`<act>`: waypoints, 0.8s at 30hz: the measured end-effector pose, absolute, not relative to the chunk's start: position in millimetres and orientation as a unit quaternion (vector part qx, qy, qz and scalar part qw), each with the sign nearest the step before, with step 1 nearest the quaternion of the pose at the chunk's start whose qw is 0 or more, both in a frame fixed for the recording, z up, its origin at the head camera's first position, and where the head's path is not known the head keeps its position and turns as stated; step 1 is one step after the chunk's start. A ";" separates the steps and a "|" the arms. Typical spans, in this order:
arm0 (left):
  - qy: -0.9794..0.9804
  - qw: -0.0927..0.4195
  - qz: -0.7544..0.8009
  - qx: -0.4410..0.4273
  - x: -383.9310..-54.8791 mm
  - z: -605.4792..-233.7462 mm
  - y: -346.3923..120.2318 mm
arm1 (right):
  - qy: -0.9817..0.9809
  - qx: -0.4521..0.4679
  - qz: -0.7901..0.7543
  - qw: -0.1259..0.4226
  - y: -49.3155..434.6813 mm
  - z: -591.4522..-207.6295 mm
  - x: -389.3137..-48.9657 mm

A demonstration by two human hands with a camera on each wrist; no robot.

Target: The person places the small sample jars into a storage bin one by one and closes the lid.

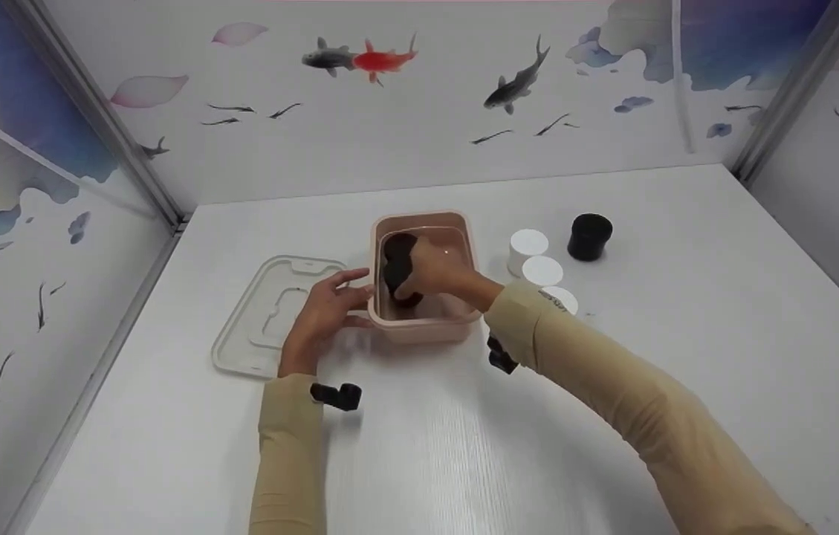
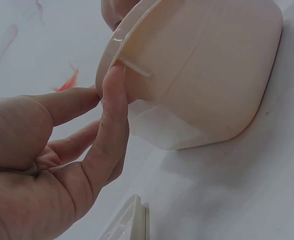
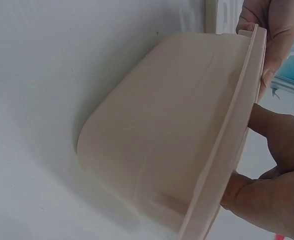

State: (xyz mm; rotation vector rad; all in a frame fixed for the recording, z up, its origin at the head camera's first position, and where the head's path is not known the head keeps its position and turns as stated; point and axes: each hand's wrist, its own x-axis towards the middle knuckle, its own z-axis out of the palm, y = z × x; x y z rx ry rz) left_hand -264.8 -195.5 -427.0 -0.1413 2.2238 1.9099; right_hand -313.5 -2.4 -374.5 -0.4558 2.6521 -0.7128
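Note:
A pink plastic box (image 1: 430, 333), open at the top, stands at the middle of the table. Along its left inner wall sit dark round shapes that look like black jars (image 1: 398, 271); their edges merge, so I cannot tell how many. My right hand (image 1: 438, 271) reaches into the box from the right and grips a black jar, which the box wall hides in the right wrist view. My left hand (image 1: 326, 308) holds the box's left rim, with fingertips at and under the rim (image 2: 108, 55). A translucent lid (image 1: 241, 338) lies flat to the left, partly under my left hand.
Three white jars (image 1: 528, 244) stand in a row right of the box, the nearest partly behind my right sleeve. Another black jar (image 1: 588, 238) stands upright beyond them. Printed wall panels (image 1: 426, 141) enclose the table's back and sides.

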 end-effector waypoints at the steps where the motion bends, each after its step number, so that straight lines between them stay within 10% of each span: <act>1: 0.755 0.105 0.645 -0.049 -264.7 -427.1 -195.3 | 0.939 -0.157 -0.250 0.178 -2.6 -375.2 -313.5; 24: 0.752 0.113 0.648 -0.045 -265.2 -425.8 -195.8 | 0.915 -0.182 -0.326 0.150 -3.7 -394.0 -314.1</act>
